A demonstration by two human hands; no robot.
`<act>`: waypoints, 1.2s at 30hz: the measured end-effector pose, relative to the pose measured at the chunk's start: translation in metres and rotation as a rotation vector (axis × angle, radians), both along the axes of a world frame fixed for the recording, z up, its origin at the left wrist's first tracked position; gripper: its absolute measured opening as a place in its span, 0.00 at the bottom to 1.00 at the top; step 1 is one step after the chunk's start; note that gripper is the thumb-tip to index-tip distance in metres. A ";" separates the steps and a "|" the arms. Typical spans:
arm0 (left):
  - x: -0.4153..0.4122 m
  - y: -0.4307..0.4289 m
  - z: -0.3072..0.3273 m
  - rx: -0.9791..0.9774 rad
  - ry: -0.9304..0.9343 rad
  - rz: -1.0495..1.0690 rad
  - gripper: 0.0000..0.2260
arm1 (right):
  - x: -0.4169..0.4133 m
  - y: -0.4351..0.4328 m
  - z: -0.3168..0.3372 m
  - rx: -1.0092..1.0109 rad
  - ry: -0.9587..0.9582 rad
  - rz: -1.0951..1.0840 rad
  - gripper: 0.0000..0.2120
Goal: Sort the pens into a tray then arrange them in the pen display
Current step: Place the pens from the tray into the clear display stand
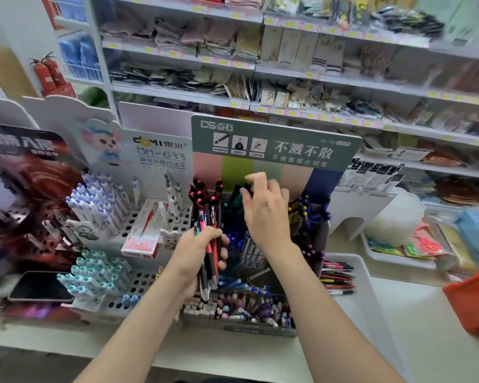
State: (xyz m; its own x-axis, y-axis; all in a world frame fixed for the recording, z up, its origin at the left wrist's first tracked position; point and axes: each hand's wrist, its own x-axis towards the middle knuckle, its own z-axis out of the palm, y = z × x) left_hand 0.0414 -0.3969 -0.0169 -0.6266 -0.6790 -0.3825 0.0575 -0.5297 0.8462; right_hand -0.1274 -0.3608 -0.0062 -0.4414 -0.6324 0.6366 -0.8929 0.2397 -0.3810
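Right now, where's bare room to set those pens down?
Bare: the white tray's near end, below its loose pens, and the counter between tray and orange item. Crowded: the pen display around the left hand, gripping a pen bundle, and right hand, pinching a dark pen.

surface: white counter [398,313]; centre: green pen display [274,145] standing on it; left, alongside: white perforated pen stand [141,283]; right, just beside: white tray [343,257] holding pens [338,277]

To your left, two red fire extinguishers [47,74] stood against the wall. A flat black smartphone [39,287] lay at lower left. Ahead, white metal shelves [183,94] held folded grey and pink fabric goods [194,37].
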 end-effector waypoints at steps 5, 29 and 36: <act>0.005 -0.004 0.005 0.001 0.028 -0.033 0.09 | -0.005 0.003 -0.003 0.049 -0.031 -0.003 0.06; 0.038 -0.026 0.007 -0.481 -0.237 0.109 0.06 | 0.078 0.018 -0.019 -0.313 -0.602 0.162 0.08; 0.052 -0.022 0.005 -0.428 -0.212 0.020 0.07 | 0.076 0.000 -0.053 0.138 0.039 0.048 0.06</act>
